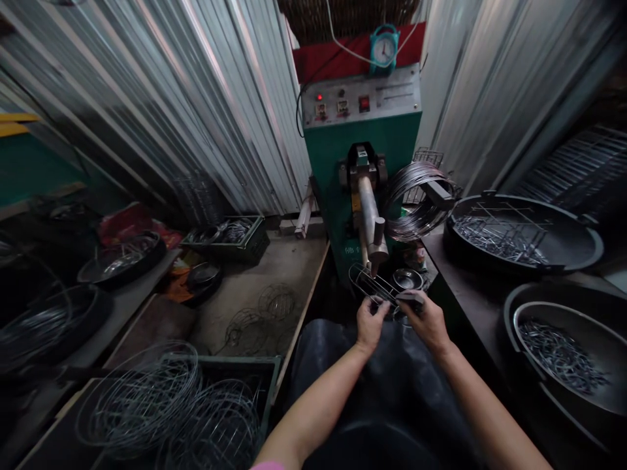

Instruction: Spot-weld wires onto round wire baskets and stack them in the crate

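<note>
Below the arm of a green spot-welding machine [321,163], my left hand [371,322] is closed on the near edge of a small wire rack [376,283]. Its far end lies at the tip of the welder's electrode [375,266]; I cannot tell whether they touch. My right hand [427,320] is closed at the rack's right side, fingers around a dark flat piece [410,298] whose kind is not clear. A round metal bowl [407,279] stands just beyond the right hand. A dark apron or cover [386,385] spans the lap.
A wire coil [416,202] hangs right of the machine. Two black pans [578,261] [519,320] of short metal pieces stand on the right bench. At left, round wire grids [147,398] overflow a green crate [274,382]. A teal dial clock [383,49] sits atop the machine.
</note>
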`<state>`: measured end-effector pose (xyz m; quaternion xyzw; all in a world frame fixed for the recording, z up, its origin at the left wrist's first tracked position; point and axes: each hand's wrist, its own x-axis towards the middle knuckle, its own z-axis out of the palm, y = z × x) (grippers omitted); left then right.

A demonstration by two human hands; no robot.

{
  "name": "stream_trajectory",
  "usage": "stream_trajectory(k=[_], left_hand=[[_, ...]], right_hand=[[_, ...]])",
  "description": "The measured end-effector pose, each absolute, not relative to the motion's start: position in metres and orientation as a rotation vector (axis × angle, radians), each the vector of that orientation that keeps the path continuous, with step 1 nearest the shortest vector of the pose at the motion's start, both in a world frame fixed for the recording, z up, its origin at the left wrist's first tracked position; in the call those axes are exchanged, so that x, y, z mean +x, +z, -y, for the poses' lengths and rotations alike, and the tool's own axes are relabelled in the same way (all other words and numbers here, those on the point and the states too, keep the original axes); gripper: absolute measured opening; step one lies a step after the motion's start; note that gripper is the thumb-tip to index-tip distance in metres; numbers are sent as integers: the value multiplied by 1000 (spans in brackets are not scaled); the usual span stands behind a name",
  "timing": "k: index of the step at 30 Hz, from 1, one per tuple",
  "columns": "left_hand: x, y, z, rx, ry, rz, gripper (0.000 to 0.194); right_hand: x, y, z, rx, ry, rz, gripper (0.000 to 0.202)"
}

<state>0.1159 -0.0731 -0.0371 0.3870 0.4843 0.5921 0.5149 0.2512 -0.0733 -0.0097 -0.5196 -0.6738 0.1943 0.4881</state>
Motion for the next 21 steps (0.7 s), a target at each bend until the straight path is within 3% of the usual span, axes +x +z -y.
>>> stream_trajectory(k=[12, 21], left_hand=[[106, -39, 66, 887, 1558, -1227, 18], [98, -32, 62, 877, 1549, -1246, 20]], right_hand=[[221, -6, 46, -1305, 254, 1694, 22], [220, -3, 36, -1319, 347, 1707, 28]])
